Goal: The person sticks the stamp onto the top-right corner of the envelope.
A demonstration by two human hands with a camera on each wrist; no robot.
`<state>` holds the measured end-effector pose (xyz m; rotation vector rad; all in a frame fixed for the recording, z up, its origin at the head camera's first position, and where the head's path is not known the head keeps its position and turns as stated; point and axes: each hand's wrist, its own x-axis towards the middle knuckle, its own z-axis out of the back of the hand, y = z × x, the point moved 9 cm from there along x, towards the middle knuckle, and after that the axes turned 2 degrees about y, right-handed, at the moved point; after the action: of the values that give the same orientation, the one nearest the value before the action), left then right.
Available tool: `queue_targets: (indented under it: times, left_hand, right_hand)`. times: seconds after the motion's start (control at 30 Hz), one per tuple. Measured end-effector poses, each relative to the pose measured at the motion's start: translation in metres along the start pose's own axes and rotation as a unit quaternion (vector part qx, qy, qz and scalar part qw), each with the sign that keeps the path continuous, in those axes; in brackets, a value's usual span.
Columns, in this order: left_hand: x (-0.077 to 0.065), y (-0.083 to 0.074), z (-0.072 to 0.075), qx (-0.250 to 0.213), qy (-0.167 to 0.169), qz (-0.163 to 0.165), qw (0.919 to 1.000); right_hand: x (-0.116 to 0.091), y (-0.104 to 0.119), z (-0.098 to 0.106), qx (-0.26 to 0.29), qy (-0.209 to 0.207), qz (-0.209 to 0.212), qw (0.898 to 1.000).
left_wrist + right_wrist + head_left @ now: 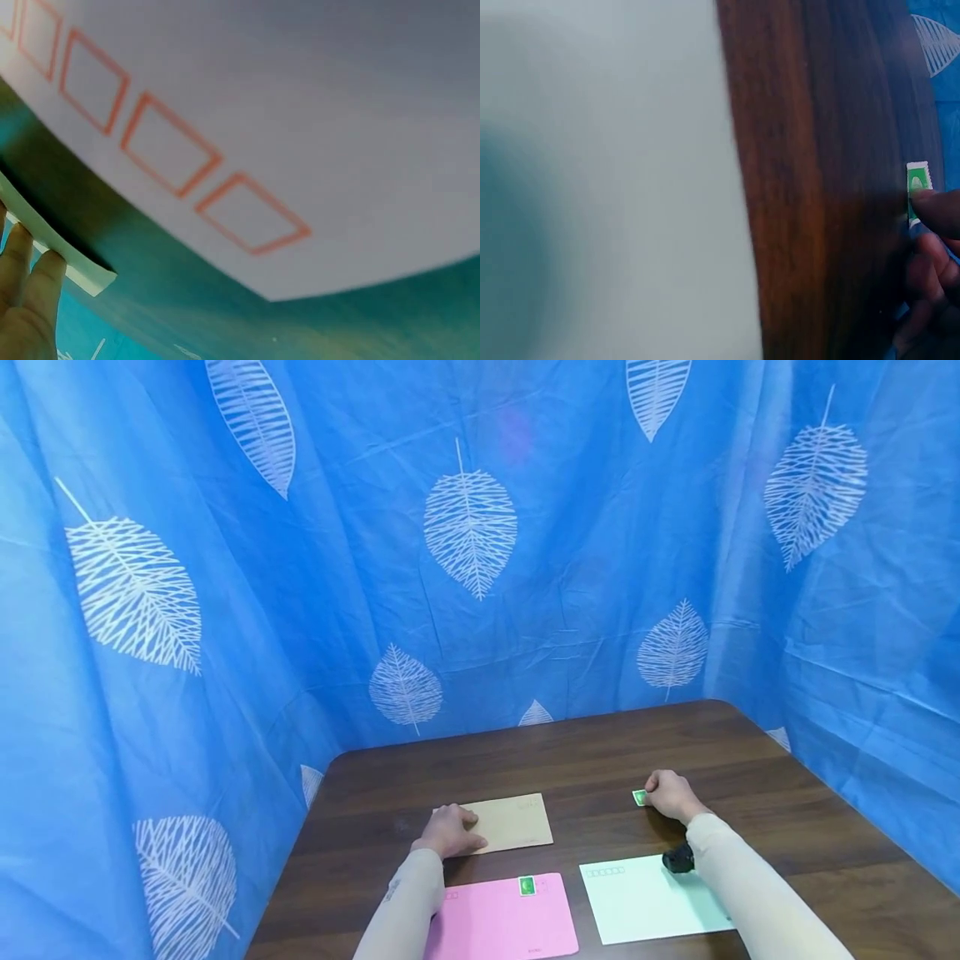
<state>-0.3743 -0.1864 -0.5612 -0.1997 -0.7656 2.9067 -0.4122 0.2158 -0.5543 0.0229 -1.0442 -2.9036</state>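
Left hand (448, 832) lay flat on brown envelope (513, 822); right hand (670, 795) pinched green stamp (639, 797) on table (787, 827).

The table (600, 752) looks like dark wood grain with a smooth, slightly sheeny finish. The brown envelope (513, 822) is matt kraft paper; the pink envelope (502, 922) and pale green envelope (648, 897) are smooth matt paper. The blue leaf-print curtain (465, 527) is thin, creased cloth.

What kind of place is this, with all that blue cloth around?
Probably a makeshift recording booth, not a home or office: a blue leaf-print curtain walls in a wooden table where envelopes, like the pink envelope, and a green stamp lie.
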Motion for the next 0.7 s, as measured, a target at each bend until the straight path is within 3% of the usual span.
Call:
queue_targets:
  times: [0.33, 0.7]
  left_hand:
    - [-0.002, -0.004, 0.0, -0.002, -0.002, -0.002, 1.0]
    - [-0.003, -0.002, 0.0, -0.002, -0.005, -0.007, 1.0]
  right_hand:
    - [-0.002, -0.004, 0.001, 0.018, -0.025, 0.002, 1.0]
    - [0.001, -0.001, -0.011, 0.148, 0.002, -0.021, 0.989]
